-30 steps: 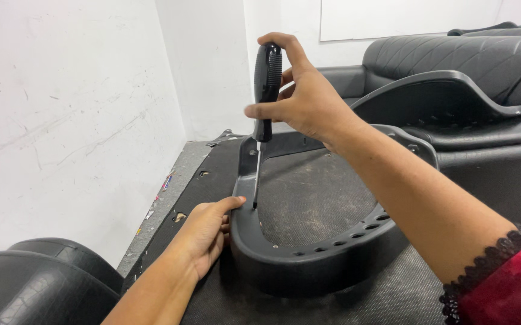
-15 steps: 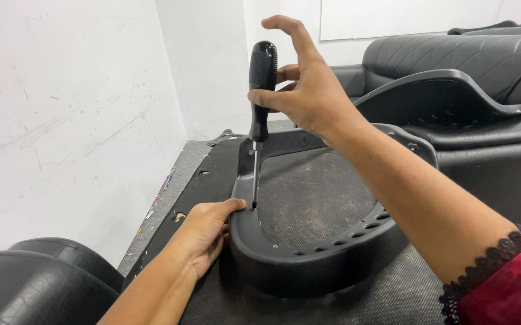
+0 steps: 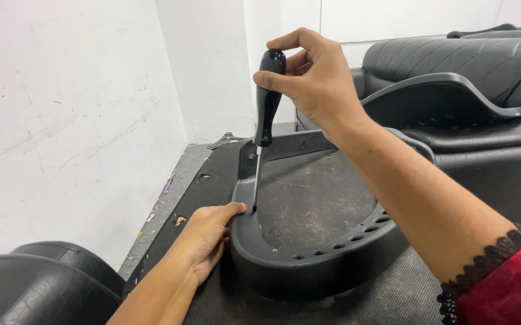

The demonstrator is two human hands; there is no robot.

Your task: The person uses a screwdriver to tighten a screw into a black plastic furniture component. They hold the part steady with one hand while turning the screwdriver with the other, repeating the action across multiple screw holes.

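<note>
Right hand [image 3: 317,81] grips the black handle of an upright screwdriver [image 3: 266,114], tip set in the rim of a black curved plastic frame [image 3: 308,265]. Left hand [image 3: 209,232] clasps that rim just beside the tip, frame resting on the dark surface [image 3: 212,180].

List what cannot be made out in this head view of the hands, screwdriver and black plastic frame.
- Screwdriver tip and any screw: too small, in shadow on the black frame.
- Left hand fingers: hidden behind the frame's rim.
- Right hand palm: turned away from the camera.
- Frame's underside: hidden by itself.
</note>
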